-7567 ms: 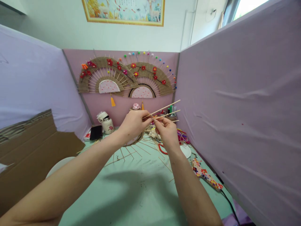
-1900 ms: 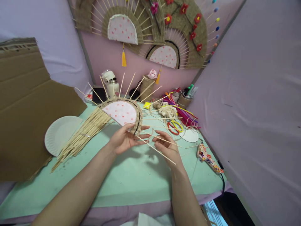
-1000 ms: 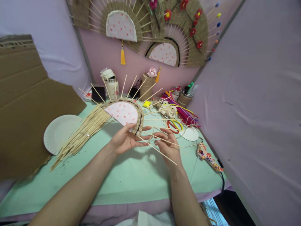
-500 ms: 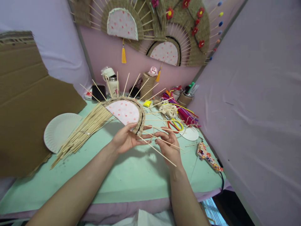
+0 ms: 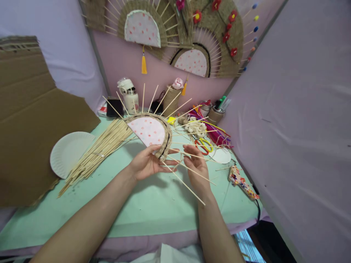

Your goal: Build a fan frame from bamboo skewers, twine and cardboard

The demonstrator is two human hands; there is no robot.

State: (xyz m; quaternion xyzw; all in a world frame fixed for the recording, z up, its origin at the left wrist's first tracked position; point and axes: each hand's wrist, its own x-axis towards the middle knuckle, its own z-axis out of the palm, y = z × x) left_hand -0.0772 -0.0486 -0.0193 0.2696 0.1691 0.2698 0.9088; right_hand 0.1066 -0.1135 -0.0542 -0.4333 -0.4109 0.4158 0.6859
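Observation:
My left hand point(image 5: 148, 162) grips the lower right corner of a half-round fan frame point(image 5: 149, 130), pink dotted cloth edged with woven jute, with thin wooden skewers fanning out from its rim. It is lifted off the green table point(image 5: 153, 208) and tilted. My right hand point(image 5: 196, 166) is just to its right, fingers curled among the skewers point(image 5: 189, 170) that stick out toward it, pinching one near the jute edge.
A bundle of loose skewers point(image 5: 95, 153) and a white paper plate point(image 5: 68, 153) lie at left beside brown cardboard point(image 5: 33, 117). Scissors point(image 5: 203, 144), pipe cleaners point(image 5: 216, 135), twine, a glue gun point(image 5: 242, 184) and jars crowd the right back. Finished fans point(image 5: 192, 40) hang on the wall.
The fan frame has turned a little clockwise and shifted right in my left hand. My right hand has risen slightly among the skewers. Much earlier both hands held loose skewers up high.

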